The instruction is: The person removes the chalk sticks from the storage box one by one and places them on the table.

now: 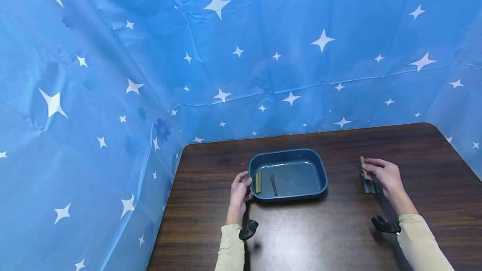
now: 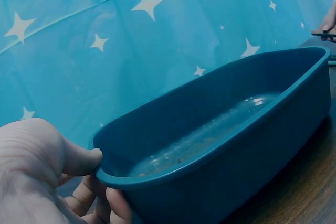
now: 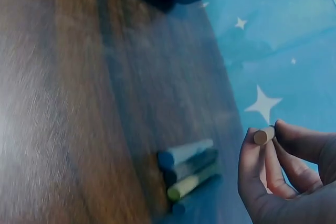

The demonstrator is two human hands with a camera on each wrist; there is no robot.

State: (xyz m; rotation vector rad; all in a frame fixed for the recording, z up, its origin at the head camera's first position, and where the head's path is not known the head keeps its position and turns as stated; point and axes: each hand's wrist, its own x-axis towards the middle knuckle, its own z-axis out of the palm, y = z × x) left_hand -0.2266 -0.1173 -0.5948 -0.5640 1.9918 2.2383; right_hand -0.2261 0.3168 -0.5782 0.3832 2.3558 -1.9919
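A blue plastic tray [image 1: 323,175] stands on the table, and my left hand [image 1: 239,189] grips its left end. In the left wrist view, the thumb lies over the tray's rim [image 2: 205,158] with the fingers curled below it outside. Inside lie two yellowish-brown crayons [image 1: 258,182] side by side and a dark brown crayon [image 1: 273,185] apart from them. To the right, my right hand [image 1: 385,175] pinches a tan crayon [image 3: 264,135] between thumb and fingertips. It is above a row of several crayons [image 3: 194,182], with blue, dark and green ones showing.
The dark wood table [image 1: 211,170] has rounded back corners. A blue curtain with white stars [image 1: 256,53] hangs behind it and along the left side. Black wrist straps [image 1: 248,230] sit at both cuffs.
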